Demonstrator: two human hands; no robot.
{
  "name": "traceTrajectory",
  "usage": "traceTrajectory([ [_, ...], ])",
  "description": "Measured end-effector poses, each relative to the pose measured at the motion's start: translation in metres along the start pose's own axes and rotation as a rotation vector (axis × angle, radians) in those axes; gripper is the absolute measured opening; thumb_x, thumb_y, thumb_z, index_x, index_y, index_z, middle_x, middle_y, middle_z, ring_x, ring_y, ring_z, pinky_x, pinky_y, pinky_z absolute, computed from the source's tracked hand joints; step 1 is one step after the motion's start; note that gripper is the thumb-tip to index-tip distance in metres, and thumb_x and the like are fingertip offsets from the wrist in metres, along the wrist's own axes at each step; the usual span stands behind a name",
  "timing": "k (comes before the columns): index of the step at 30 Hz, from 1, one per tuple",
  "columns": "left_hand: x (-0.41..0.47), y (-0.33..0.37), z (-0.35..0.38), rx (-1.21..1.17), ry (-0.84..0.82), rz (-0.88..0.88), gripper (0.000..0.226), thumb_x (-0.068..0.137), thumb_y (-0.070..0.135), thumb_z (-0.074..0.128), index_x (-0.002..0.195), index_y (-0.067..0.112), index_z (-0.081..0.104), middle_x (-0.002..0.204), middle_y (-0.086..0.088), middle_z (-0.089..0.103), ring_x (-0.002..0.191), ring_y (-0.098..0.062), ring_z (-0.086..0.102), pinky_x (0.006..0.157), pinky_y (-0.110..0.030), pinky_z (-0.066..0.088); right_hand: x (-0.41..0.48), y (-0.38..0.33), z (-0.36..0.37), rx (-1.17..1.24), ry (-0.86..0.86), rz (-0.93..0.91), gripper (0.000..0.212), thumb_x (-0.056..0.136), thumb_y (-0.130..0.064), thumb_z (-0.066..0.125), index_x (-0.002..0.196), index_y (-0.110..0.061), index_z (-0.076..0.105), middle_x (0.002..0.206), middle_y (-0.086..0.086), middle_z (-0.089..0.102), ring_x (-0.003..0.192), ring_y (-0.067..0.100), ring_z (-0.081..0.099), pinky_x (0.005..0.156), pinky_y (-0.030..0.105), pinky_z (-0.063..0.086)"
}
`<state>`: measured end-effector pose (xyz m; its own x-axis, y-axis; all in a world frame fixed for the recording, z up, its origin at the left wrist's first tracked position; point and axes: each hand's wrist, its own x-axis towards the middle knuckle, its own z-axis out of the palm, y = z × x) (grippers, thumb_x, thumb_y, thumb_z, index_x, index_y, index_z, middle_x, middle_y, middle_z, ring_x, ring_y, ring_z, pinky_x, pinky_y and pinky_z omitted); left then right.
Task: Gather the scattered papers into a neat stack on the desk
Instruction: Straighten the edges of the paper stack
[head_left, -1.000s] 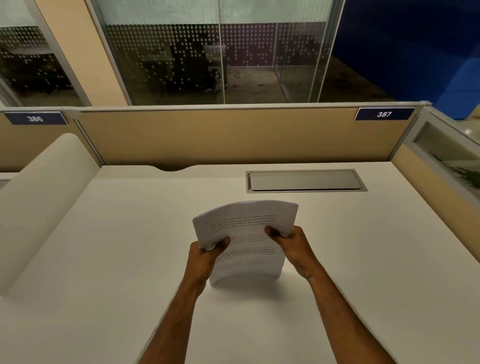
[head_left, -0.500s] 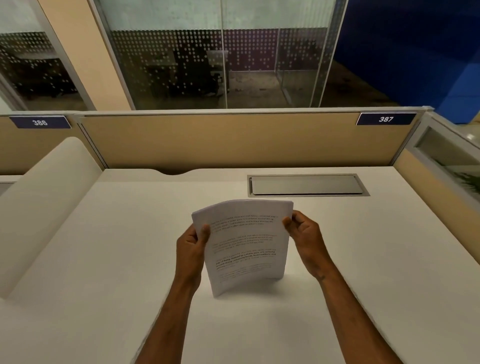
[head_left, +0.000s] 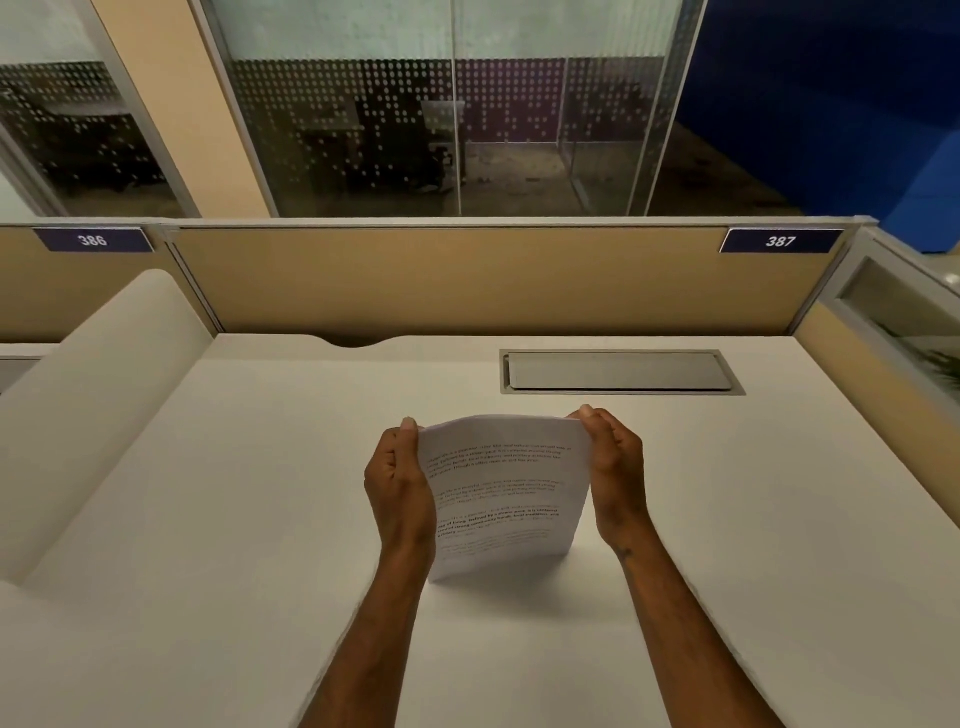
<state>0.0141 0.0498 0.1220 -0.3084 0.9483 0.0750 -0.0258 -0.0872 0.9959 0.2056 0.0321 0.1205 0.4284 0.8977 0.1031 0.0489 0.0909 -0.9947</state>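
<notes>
A stack of printed white papers (head_left: 501, 493) stands upright on its lower edge on the white desk (head_left: 260, 519), at the middle. My left hand (head_left: 397, 483) grips the stack's left side, with the fingertips at the top corner. My right hand (head_left: 615, 473) holds the right side in the same way. The sheets bow slightly and their printed text faces me. No loose sheets show elsewhere on the desk.
A grey metal cable hatch (head_left: 621, 371) is set into the desk behind the papers. Tan partition panels (head_left: 441, 280) close off the back and right, with labels 386 and 387. A rounded white divider (head_left: 98, 389) rises along the left.
Both hands slid from the lower part of the stack up its sides to the top corners. The stack went from drooping forward to standing straighter on the desk.
</notes>
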Motion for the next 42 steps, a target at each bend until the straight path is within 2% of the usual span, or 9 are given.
traceTrajectory([
  [7, 0.003, 0.001, -0.005, 0.056, -0.139, 0.045, 0.035, 0.087, 0.061, 0.046, 0.082, 0.032, 0.066, 0.073, 0.015, 0.071, 0.069, -0.006, 0.068, 0.053, -0.016, 0.051, -0.001, 0.003, -0.005, -0.005, -0.060, -0.021, 0.044, 0.091, -0.052, 0.039, 0.080, -0.019, 0.066, 0.065, -0.009, 0.065, 0.061, 0.004, 0.063, 0.050, 0.016, 0.049],
  [14, 0.010, -0.009, -0.010, 0.159, -0.242, 0.151, 0.018, 0.099, 0.035, 0.055, 0.103, 0.033, 0.072, 0.089, 0.013, 0.074, 0.083, -0.011, 0.071, 0.068, -0.026, 0.058, 0.000, 0.014, -0.015, -0.083, -0.123, 0.004, 0.026, 0.084, -0.055, 0.056, 0.086, -0.032, 0.069, 0.077, -0.015, 0.074, 0.071, 0.006, 0.072, 0.055, 0.016, 0.055],
  [19, 0.026, 0.006, -0.011, -0.021, -0.025, -0.066, 0.014, 0.097, 0.036, 0.062, 0.085, 0.038, 0.069, 0.074, 0.013, 0.074, 0.067, -0.007, 0.071, 0.050, -0.016, 0.054, -0.009, 0.045, -0.062, -0.151, -0.318, 0.246, 0.010, 0.081, -0.028, 0.078, 0.087, -0.021, 0.079, 0.093, -0.001, 0.080, 0.090, 0.019, 0.075, 0.070, 0.019, 0.058],
  [22, 0.034, 0.009, -0.021, -0.141, 0.065, -0.203, 0.010, 0.099, 0.030, 0.061, 0.090, 0.033, 0.064, 0.086, 0.003, 0.068, 0.076, -0.017, 0.066, 0.055, -0.027, 0.054, -0.026, 0.061, -0.087, 0.015, -0.305, 0.370, 0.029, 0.075, -0.025, 0.079, 0.100, -0.010, 0.079, 0.105, 0.014, 0.078, 0.102, 0.031, 0.072, 0.078, 0.024, 0.059],
  [26, 0.027, -0.002, -0.028, -0.434, 0.109, -0.400, 0.021, 0.099, 0.019, 0.062, 0.119, 0.015, 0.062, 0.099, -0.002, 0.070, 0.084, -0.019, 0.067, 0.056, -0.029, 0.062, -0.041, 0.061, -0.072, 0.424, -0.213, 0.430, 0.027, 0.082, -0.013, 0.067, 0.108, -0.010, 0.076, 0.116, 0.019, 0.073, 0.105, 0.032, 0.070, 0.086, 0.037, 0.061],
  [29, 0.009, -0.021, -0.031, -0.616, 0.043, -0.477, 0.040, 0.100, 0.015, 0.057, 0.139, 0.006, 0.055, 0.123, -0.012, 0.069, 0.105, -0.026, 0.067, 0.080, -0.036, 0.063, -0.038, 0.050, -0.054, 0.444, -0.144, 0.385, 0.027, 0.086, -0.022, 0.066, 0.111, -0.012, 0.074, 0.115, 0.016, 0.074, 0.104, 0.031, 0.072, 0.085, 0.043, 0.061],
  [36, 0.051, -0.043, -0.090, -0.017, -0.398, -0.280, 0.062, 0.087, 0.033, 0.075, 0.143, 0.019, 0.053, 0.133, -0.008, 0.069, 0.119, -0.027, 0.067, 0.100, -0.050, 0.053, -0.015, 0.034, -0.071, 0.311, -0.200, 0.319, 0.025, 0.086, -0.030, 0.069, 0.107, -0.017, 0.076, 0.113, 0.016, 0.074, 0.101, 0.036, 0.073, 0.077, 0.041, 0.062],
  [38, 0.060, -0.035, -0.084, 0.078, -0.541, -0.217, 0.076, 0.073, 0.047, 0.078, 0.141, 0.026, 0.053, 0.126, -0.001, 0.072, 0.112, -0.023, 0.071, 0.091, -0.044, 0.059, -0.012, 0.034, -0.071, 0.266, -0.257, 0.340, 0.024, 0.086, -0.031, 0.070, 0.105, -0.018, 0.076, 0.111, 0.016, 0.075, 0.100, 0.036, 0.073, 0.077, 0.042, 0.062],
  [42, 0.058, -0.033, -0.059, 0.074, -0.534, -0.130, 0.041, 0.075, 0.049, 0.076, 0.107, 0.025, 0.074, 0.105, -0.006, 0.079, 0.093, -0.026, 0.077, 0.071, -0.031, 0.062, -0.009, 0.039, -0.067, 0.106, -0.277, 0.331, 0.028, 0.082, -0.038, 0.070, 0.103, -0.021, 0.076, 0.105, 0.012, 0.077, 0.097, 0.035, 0.074, 0.079, 0.042, 0.062],
])
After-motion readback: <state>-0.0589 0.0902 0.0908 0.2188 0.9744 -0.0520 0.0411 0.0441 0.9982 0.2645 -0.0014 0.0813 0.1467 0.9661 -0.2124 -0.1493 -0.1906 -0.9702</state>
